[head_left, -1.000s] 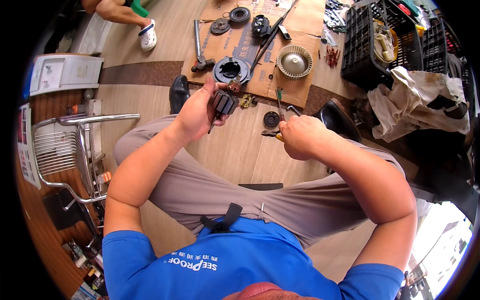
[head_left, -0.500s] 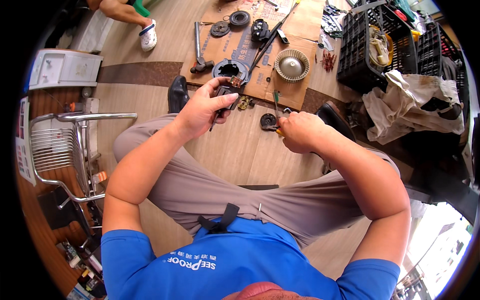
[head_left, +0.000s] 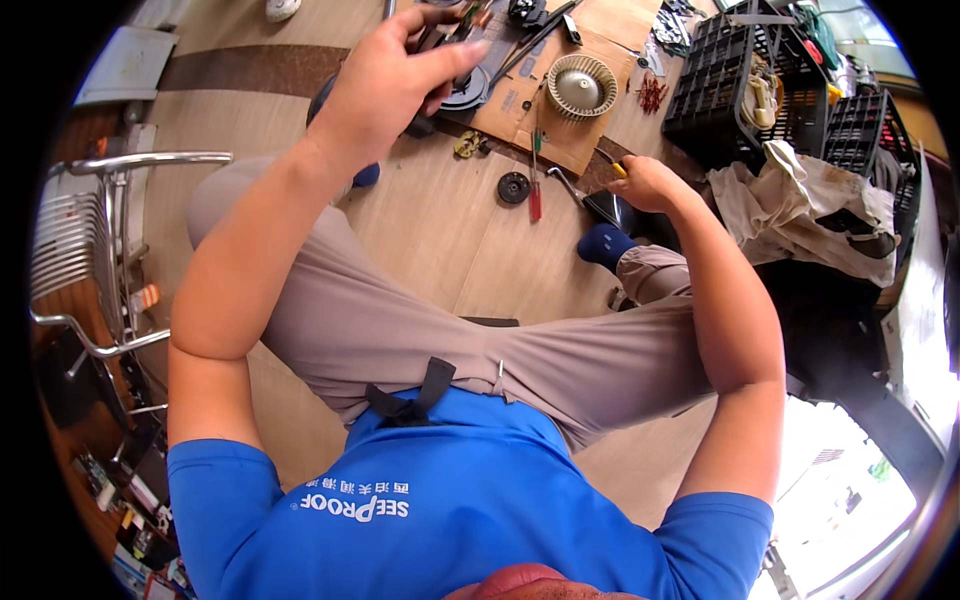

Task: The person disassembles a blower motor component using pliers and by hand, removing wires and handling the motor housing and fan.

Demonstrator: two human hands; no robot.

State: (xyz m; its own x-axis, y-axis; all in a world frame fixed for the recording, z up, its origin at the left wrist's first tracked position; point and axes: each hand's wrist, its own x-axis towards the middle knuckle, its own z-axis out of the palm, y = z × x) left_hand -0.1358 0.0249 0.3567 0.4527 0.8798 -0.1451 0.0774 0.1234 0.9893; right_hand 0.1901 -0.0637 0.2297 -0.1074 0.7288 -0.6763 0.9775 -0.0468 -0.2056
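My left hand point(head_left: 385, 80), raised over the cardboard's left side, is closed around a dark part with copper-coloured pieces point(head_left: 475, 18); fingers hide much of it. A grey ring-shaped housing point(head_left: 470, 92) lies beneath that hand. My right hand point(head_left: 648, 184), low by my right foot, grips a yellow-handled tool point(head_left: 620, 170) with a thin dark tip; its kind is unclear. Left of this hand, a red-handled screwdriver point(head_left: 536, 203) and a slim metal tool point(head_left: 566, 186) lie on the floor. A black round disc point(head_left: 514, 187) and a small brass-coloured part point(head_left: 468, 145) are nearby.
A pale fan wheel point(head_left: 582, 90) sits on the cardboard point(head_left: 560, 150). Copper-coloured scraps point(head_left: 652, 96) lie right of it. Black crates point(head_left: 715, 85) and a beige cloth point(head_left: 800, 215) stand at the right. A metal-framed chair point(head_left: 75, 240) is at the left.
My left hand has moved up and away with the dark part. My right hand has shifted right with the yellow-handled tool, uncovering the red-handled screwdriver. The head view has shifted too.
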